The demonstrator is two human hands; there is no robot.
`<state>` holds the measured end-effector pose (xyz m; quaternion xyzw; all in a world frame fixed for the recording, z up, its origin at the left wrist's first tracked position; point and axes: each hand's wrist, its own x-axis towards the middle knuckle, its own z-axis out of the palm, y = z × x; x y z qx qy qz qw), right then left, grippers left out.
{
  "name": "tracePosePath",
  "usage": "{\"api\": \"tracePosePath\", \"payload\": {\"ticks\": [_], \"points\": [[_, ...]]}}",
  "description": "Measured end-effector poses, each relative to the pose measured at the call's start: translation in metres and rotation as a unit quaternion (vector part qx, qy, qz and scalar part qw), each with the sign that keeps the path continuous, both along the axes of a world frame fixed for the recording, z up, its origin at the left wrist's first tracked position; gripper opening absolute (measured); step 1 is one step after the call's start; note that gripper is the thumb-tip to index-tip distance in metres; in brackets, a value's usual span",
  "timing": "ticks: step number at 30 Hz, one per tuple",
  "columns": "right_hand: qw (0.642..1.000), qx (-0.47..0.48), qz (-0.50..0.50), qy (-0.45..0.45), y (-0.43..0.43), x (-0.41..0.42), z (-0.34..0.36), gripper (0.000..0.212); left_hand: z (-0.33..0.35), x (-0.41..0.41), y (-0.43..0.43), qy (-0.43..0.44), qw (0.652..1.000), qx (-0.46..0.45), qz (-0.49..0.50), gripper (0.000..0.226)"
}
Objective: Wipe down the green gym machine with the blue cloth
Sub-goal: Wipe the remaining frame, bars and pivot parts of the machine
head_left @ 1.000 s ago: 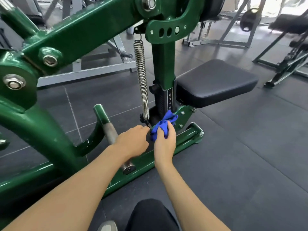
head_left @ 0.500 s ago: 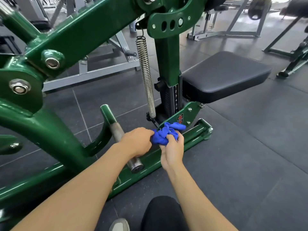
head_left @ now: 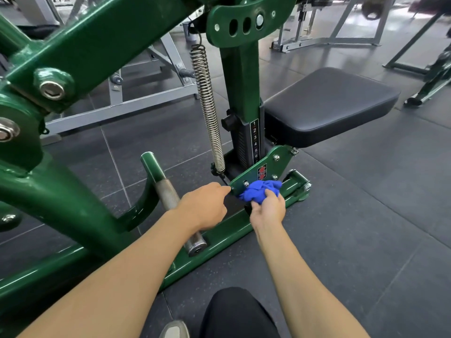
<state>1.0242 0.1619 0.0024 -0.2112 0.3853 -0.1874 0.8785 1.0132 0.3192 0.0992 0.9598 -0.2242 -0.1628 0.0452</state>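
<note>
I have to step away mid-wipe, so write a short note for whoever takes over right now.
Right hand: gripping the bunched blue cloth, pressed against the green bracket under the black seat.
Left hand: loosely curled, no cloth, at the bracket's left edge, above the metal handle.
Done: cannot tell which parts are already wiped.
Left: finish the bracket, then the base bar, post and upper frame.

- I see the green painted steel frame (head_left: 102, 45) of the machine, glossy and smooth with bright highlights.
- The bare coil spring (head_left: 207, 106) looks like dull silver metal.
- The short metal handle bar (head_left: 170, 198) has a rough knurled finish.
- The black padded seat (head_left: 327, 103) looks like matt vinyl.
- The crumpled blue cloth (head_left: 258, 192) looks soft.
- The dark floor (head_left: 366, 215) is matt, speckled rubber.
</note>
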Motion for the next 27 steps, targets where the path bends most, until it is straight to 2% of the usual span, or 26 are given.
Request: {"api": "tracePosePath", "payload": {"ticks": [4, 7, 10, 15, 21, 24, 27], "points": [[0.994, -0.095, -0.041, 0.019, -0.024, 0.011, 0.006, 0.037, 0.004, -0.001, -0.011, -0.029, 0.999, -0.043, 0.0, 0.047], [0.99, -0.131, -0.046, 0.015, -0.041, 0.018, 0.018, 0.035, 0.007, -0.005, -0.019, -0.026, 0.998, -0.051, -0.015, 0.05], [0.989, -0.147, -0.009, 0.014, -0.055, 0.024, 0.034, 0.035, 0.004, -0.007, -0.02, -0.02, 0.999, -0.029, -0.026, 0.057], [0.976, -0.217, 0.028, -0.006, -0.058, 0.025, 0.04, 0.048, 0.005, -0.009, -0.024, 0.032, 0.999, -0.016, -0.02, 0.076], [0.954, -0.294, 0.034, -0.044, -0.031, 0.012, 0.054, 0.045, 0.004, -0.013, -0.031, 0.047, 0.998, -0.03, 0.016, 0.09], [0.937, -0.344, 0.047, -0.046, -0.028, 0.011, 0.061, 0.044, 0.001, -0.014, -0.028, 0.051, 0.998, -0.027, 0.019, 0.094], [0.926, -0.377, 0.025, -0.012, -0.038, 0.01, 0.052, 0.046, 0.002, -0.016, -0.027, 0.043, 0.998, -0.036, 0.011, 0.091]]}}
